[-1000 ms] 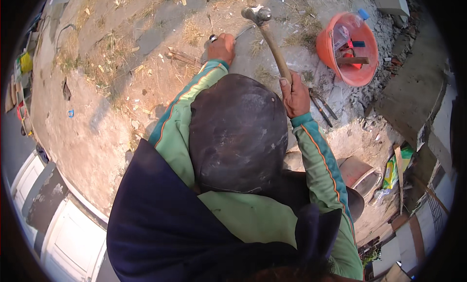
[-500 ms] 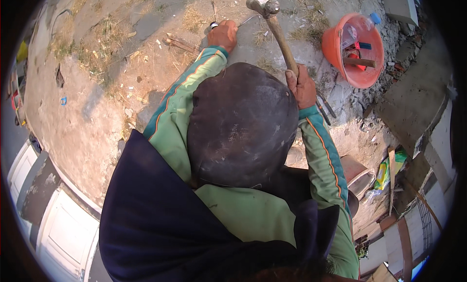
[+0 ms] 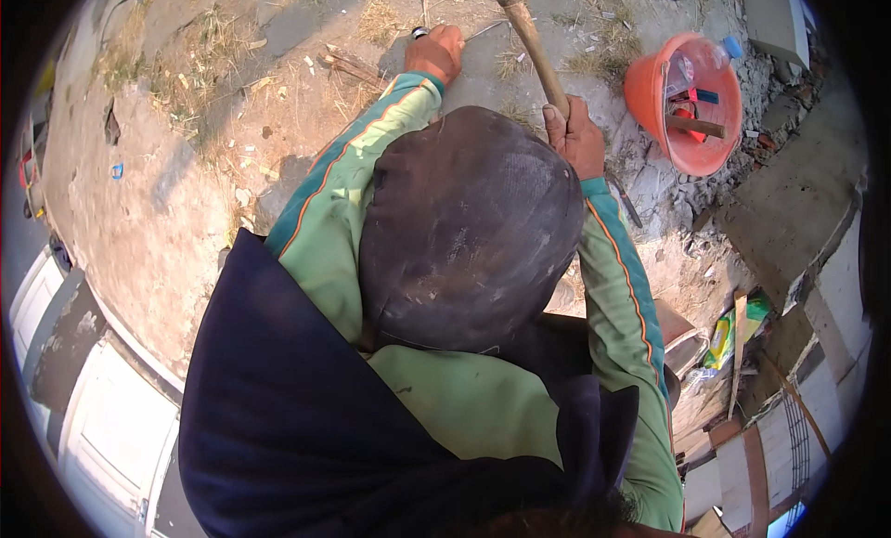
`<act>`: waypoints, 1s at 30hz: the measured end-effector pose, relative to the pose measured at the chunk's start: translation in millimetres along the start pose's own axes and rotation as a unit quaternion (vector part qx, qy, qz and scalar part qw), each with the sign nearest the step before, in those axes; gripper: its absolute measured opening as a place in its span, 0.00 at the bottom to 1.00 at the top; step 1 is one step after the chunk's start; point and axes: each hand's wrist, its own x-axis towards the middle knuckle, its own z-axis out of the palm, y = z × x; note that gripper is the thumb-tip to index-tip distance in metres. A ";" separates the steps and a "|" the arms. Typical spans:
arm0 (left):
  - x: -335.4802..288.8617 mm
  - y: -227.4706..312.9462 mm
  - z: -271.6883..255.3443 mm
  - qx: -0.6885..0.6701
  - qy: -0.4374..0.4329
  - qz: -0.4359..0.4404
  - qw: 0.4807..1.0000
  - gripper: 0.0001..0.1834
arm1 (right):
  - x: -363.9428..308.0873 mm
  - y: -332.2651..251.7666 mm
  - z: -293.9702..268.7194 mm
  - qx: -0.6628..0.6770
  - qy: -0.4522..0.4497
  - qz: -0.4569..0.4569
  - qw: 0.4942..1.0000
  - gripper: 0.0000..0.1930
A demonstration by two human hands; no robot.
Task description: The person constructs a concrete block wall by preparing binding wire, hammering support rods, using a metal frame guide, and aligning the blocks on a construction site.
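Observation:
My right hand [image 3: 579, 137] is wrapped round the wooden handle of a hammer [image 3: 536, 51], its thumb along the wood. The hammer's metal head is partly cut off by the upper edge of the view. To the left, my left hand [image 3: 436, 53] is closed near the ground on something mostly hidden by the fingers. A small dark and silvery end [image 3: 419, 32] shows at its left side. A thin rod [image 3: 487, 27] shows just right of the fist; whether it is part of the held thing I cannot tell. A dusty dark rounded bulk [image 3: 473, 232] lies between my forearms.
An orange bucket [image 3: 650, 102] holding a clear bottle and tools stands at the right. A dark slim tool [image 3: 624, 202] lies by my right wrist. Wood sticks [image 3: 355, 67] lie left of my left hand. Rubble and boards line the right; a white door [image 3: 116, 427] is lower left.
The hammer has moved up and away, so its head is now partly out of view. My left hand stays closed near the ground. The whole view has shifted slightly.

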 end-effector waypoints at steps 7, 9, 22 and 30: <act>2.0 -1.1 -1.2 -0.059 0.053 0.037 0.996 0.08 | -0.3 48.3 27.8 0.020 0.009 -0.014 1.000 0.17; 4.1 -6.0 0.7 -0.055 0.032 0.038 0.997 0.07 | 11.9 55.7 29.9 -0.086 -0.060 0.064 0.992 0.18; 5.3 -16.7 6.3 -0.049 0.090 0.112 0.988 0.09 | -18.4 41.7 13.3 0.016 0.027 0.051 0.998 0.19; 7.3 -15.1 8.4 -0.035 0.069 0.089 0.993 0.09 | -13.3 36.9 27.2 -0.031 0.002 0.122 0.992 0.19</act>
